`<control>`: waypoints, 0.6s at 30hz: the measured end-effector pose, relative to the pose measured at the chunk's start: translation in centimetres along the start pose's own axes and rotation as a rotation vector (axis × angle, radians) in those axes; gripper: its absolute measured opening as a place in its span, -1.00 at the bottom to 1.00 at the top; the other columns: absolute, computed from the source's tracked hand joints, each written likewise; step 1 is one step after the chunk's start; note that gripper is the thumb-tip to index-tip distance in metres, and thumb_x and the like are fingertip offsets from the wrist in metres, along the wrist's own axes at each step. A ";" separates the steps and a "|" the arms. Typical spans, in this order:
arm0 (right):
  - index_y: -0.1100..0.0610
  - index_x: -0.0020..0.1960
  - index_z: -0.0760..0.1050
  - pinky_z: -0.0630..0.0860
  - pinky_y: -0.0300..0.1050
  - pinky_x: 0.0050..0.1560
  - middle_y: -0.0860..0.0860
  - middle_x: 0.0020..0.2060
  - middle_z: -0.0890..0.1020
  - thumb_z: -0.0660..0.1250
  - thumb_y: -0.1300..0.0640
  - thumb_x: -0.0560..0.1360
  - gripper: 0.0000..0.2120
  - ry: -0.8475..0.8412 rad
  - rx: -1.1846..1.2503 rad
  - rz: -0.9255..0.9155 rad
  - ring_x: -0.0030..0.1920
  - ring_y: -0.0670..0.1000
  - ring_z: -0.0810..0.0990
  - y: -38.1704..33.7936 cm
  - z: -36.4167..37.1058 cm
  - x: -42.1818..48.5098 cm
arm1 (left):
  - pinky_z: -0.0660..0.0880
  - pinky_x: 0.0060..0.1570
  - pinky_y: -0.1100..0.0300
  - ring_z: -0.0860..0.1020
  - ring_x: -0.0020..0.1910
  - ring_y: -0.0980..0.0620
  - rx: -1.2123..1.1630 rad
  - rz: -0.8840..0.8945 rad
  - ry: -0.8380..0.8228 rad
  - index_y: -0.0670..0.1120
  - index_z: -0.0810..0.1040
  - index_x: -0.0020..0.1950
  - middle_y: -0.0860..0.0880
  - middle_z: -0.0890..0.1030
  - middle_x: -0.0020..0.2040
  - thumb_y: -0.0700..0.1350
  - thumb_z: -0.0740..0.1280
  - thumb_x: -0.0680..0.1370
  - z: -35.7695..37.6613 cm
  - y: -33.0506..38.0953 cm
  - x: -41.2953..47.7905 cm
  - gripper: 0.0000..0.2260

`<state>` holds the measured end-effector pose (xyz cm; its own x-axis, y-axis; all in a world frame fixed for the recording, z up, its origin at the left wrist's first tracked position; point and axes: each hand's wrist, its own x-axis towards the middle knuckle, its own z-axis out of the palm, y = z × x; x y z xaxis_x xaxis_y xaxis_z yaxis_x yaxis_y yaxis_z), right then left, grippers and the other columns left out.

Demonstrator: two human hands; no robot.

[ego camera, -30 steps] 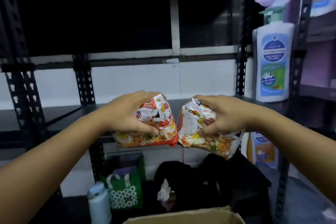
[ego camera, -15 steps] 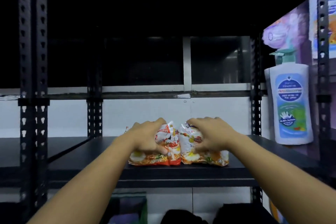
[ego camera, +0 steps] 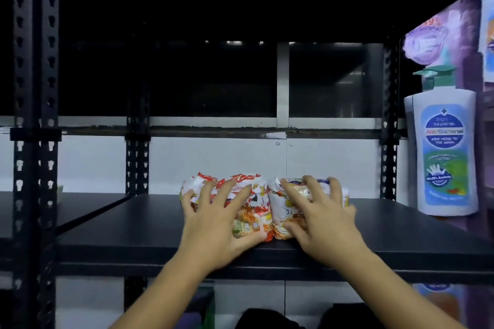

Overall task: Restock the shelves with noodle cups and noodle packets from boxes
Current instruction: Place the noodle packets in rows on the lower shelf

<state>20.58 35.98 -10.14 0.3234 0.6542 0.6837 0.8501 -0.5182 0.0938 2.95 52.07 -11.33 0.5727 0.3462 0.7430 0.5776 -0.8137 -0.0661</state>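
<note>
Shop stockroom: slotted shelving [ego camera: 160, 224], toiletries [ego camera: 443, 152]

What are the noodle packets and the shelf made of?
Left packet and right packet: probably thin plastic film, glossy and printed; they show creases and shiny glints. Shelf: smooth matte black board, maybe painted metal or coated wood; the look can't settle which.
</note>
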 end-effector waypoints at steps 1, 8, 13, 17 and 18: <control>-0.40 0.55 -0.22 0.51 0.32 0.15 -0.11 0.56 0.03 0.23 -0.34 0.53 -0.22 0.002 0.021 -0.011 0.52 0.23 -0.01 0.2 0.3 0.3 | -0.11 0.46 -0.41 0.06 0.62 -0.14 0.002 -0.025 0.000 0.35 0.10 0.58 0.13 0.14 0.64 0.66 0.01 0.39 0.5 0.2 -0.1 -0.19; -0.39 0.56 -0.16 0.39 0.34 0.27 -0.14 0.58 0.01 0.26 -0.38 0.49 -0.19 -0.022 0.126 0.006 0.55 0.18 -0.11 -0.8 2.3 2.8 | -0.29 0.48 -0.39 -0.15 0.65 -0.12 -0.031 -0.108 -0.190 0.32 -0.07 0.61 0.14 0.00 0.67 0.56 0.20 0.43 1.7 -2.3 2.8 -0.15; -0.38 0.57 -0.12 0.32 0.34 0.30 -0.15 0.58 -0.01 0.27 -0.35 0.49 -0.20 -0.020 0.148 0.003 0.56 0.18 -0.16 -3.3 4.0 4.5 | -0.23 0.50 -0.42 -0.14 0.65 -0.12 0.002 -0.140 -0.238 0.32 -0.10 0.62 0.13 -0.01 0.67 0.51 0.27 0.45 3.2 -6.4 4.5 -0.13; -0.40 0.56 -0.14 0.28 0.38 0.33 -0.13 0.59 -0.02 0.28 -0.35 0.49 -0.20 -0.034 0.169 -0.004 0.57 0.18 -0.19 -4.1 4.9 5.7 | -0.15 0.48 -0.50 -0.20 0.66 -0.09 -0.011 -0.181 -0.316 0.33 -0.09 0.62 0.13 -0.05 0.67 0.44 0.36 0.46 4.8 -9.8 6.7 -0.11; -0.40 0.56 -0.15 0.27 0.40 0.34 -0.13 0.59 -0.03 0.28 -0.36 0.50 -0.20 -0.041 0.167 -0.005 0.57 0.19 -0.20 -4.2 5.1 5.9 | -0.10 0.46 -0.53 -0.22 0.66 -0.08 -0.034 -0.190 -0.330 0.32 -0.09 0.62 0.14 -0.07 0.68 0.42 0.38 0.46 5.3 -10.7 7.1 -0.10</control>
<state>21.09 44.82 -10.20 0.3324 0.6805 0.6530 0.9081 -0.4180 -0.0268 3.91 65.67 -8.88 0.6168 0.6198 0.4852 0.6752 -0.7334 0.0787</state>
